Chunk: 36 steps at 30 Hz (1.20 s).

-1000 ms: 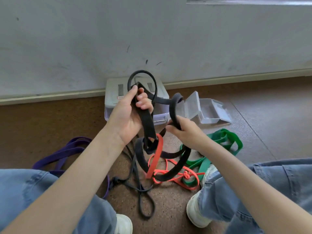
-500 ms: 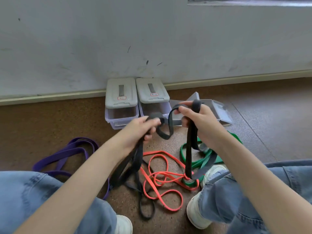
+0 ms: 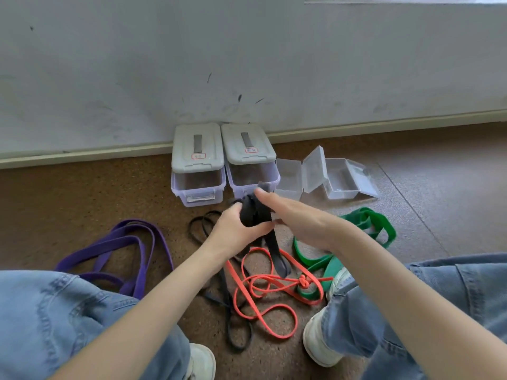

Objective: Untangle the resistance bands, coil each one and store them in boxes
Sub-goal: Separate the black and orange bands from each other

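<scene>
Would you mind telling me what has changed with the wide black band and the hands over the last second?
The wide black band, held up in open loops before, is now bunched in the left hand; the right hand wraps it, one tail hanging. The hands came lower and together. The orange band, green band and boxes stayed put.

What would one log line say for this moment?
step: coiling | left hand: grips wide black rubber band | right hand: winds it | boxes: unfilled

Matt rubbery bands (image 3: 274, 286), clear plastic boxes (image 3: 340, 179)
</scene>
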Tool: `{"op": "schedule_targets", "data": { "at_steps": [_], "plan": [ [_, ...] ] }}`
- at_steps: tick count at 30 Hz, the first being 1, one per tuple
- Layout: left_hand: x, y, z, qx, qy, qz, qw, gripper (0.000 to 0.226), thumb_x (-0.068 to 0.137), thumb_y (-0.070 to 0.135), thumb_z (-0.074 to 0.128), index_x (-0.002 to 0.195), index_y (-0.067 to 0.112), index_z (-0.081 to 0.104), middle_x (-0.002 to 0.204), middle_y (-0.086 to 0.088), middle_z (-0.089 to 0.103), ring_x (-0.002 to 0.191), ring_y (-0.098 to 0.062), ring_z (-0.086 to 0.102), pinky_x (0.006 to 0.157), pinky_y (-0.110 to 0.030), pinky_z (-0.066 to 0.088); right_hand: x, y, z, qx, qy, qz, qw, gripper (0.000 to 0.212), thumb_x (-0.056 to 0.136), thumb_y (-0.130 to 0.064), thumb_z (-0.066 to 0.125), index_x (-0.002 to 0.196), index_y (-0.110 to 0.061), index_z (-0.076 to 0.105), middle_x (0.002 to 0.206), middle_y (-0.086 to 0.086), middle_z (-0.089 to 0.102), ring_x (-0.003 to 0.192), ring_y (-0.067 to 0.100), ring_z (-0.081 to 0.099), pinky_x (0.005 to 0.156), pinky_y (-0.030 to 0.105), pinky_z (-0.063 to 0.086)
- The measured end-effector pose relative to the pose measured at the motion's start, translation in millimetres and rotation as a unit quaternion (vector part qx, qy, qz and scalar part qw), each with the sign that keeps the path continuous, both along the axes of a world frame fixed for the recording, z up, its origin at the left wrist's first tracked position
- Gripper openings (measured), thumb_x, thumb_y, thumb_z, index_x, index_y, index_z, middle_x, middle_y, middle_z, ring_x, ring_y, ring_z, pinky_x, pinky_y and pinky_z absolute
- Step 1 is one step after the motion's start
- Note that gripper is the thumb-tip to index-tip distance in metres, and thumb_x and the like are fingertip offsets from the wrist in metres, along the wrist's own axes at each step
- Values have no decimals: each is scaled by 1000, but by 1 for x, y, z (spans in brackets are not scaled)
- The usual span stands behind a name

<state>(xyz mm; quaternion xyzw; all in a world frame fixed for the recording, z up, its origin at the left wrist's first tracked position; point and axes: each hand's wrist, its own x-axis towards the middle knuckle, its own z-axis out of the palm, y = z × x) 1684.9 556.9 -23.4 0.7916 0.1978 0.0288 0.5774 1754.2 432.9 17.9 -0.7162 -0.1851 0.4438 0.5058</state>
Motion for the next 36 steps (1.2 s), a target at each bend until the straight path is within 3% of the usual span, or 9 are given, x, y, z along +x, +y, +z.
{"op": "schedule_targets", "data": {
  "at_steps": [3,5,7,10,15,19,25,29,36],
  "plan": [
    [-1,20,10,-53,12,8,998,16,78,18,71,92,10,67,88,-10,70,88,-23,65,78,-32,51,20,-12,-8,-199,-315,11,928,45,92,-50,47,97,-10,66,92,5,69,81,16,60,66,24,45],
    [0,42,22,-121,54,-81,988,29,76,24,72,101,11,66,92,-12,70,94,-27,66,90,-40,51,26,-17,-8,-140,-337,-13,931,48,83,-48,61,117,-14,59,117,4,63,100,12,57,85,26,47],
    [-1,59,32,-183,77,-204,959,47,69,28,73,111,10,64,102,-17,69,95,-27,66,91,-41,51,21,-16,-8,-21,-240,65,968,69,73,-52,69,133,-35,41,138,-11,46,122,3,42,98,23,37],
    [0,71,30,-232,47,-249,939,48,66,28,72,108,6,64,85,-6,68,78,-14,65,78,-30,54,2,-3,-20,109,-54,130,984,54,77,-34,70,123,-47,45,119,-29,58,114,-6,52,88,11,44],
    [2,85,-20,-294,86,-37,951,13,67,31,72,65,17,73,67,-2,65,62,-14,64,61,-29,54,-18,26,-76,134,150,26,979,33,80,-24,67,110,-16,57,93,4,67,84,19,66,76,30,53],
    [15,94,-88,-388,154,215,883,12,74,20,70,68,10,65,66,-7,63,59,-19,56,56,-27,45,-44,50,-135,84,200,-47,975,41,83,-14,66,121,-13,52,94,6,68,79,21,65,72,32,54],
    [37,104,-167,-413,254,219,847,18,75,24,68,67,9,61,60,-5,62,53,-18,53,54,-27,43,-35,64,-202,18,220,-112,969,30,82,-6,67,107,-21,59,91,-2,72,81,11,69,65,23,54],
    [62,130,-198,-351,261,162,884,23,78,29,66,88,8,65,80,-7,67,72,-20,62,68,-31,48,-7,96,-238,-32,131,-144,980,35,83,-3,64,113,-19,52,116,8,63,100,15,61,92,33,50],
    [105,161,-231,71,267,147,950,34,95,24,44,127,13,47,125,-9,51,120,-26,46,92,-34,37,16,134,-285,-90,-19,-32,995,82,90,-21,60,149,-8,6,156,8,16,143,20,16,117,36,16]
  ]
}}
